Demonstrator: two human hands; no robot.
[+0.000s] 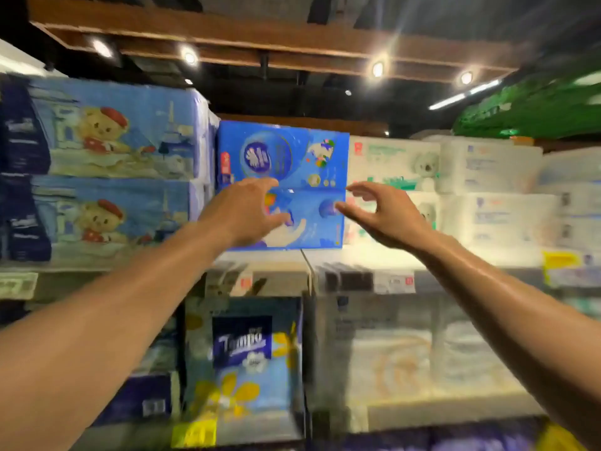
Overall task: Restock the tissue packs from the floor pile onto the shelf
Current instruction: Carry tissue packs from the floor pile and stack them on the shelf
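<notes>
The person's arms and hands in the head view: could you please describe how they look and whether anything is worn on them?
Both forearms are bare, with no sleeves in view. The left hand and right hand wear no gloves; no rings, watch or wristbands are visible. The picture is motion-blurred, so fine detail cannot be made out.

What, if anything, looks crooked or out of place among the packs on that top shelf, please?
Nothing stands out. The two bright blue packs sit stacked squarely between the bear-print packs and the white packs. Both hands, left and right, are open in front of them. Blur hides finer detail.
</notes>
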